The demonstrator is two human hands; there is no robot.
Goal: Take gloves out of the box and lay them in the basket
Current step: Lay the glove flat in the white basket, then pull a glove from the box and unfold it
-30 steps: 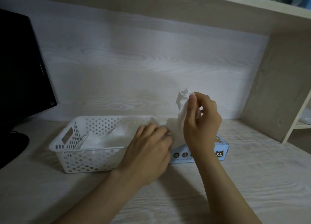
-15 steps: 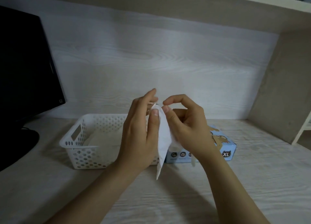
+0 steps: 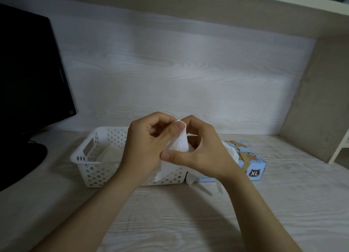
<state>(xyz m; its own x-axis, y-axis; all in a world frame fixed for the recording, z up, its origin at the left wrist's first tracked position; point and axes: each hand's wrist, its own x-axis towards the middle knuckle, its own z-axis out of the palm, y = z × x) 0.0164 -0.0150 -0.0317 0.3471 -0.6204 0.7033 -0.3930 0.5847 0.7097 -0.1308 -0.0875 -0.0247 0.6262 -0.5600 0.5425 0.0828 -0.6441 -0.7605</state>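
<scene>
Observed at centre frame: one white glove [image 3: 179, 146] is held clear of the desk [image 3: 170, 219] between both hands, in front of the near wall of the basket. The left hand [image 3: 145, 149] pinches the glove's upper end, thumb and forefinger closed on it. The right hand [image 3: 207, 155] grips it lower down, thumb laid across the front and fingers [image 3: 196, 125] curled behind. Both hands are closed on the same glove.

The glove's long axis runs roughly top to bottom, leaning toward the lower left, and its free end hangs before the basket wall. A second white flap shows below the right hand; whether it belongs to this glove cannot be told.

The white perforated basket [image 3: 94, 134] stands left of the hands and behind them, with pale material lying inside. The blue box [image 3: 255, 166], marked XL, sits just beside the basket's right end, with white material bulging from its opening. A dark monitor [image 3: 28, 72] fills the left edge.

Assessment: the glove is out of the box and not yet laid down. The coming move turns on one relation: the basket lies up and left of the glove, on the left hand's side. That hand is the nearer and would likely lead, bringing the upright glove over the rim and laying it flat along the basket's length.
</scene>
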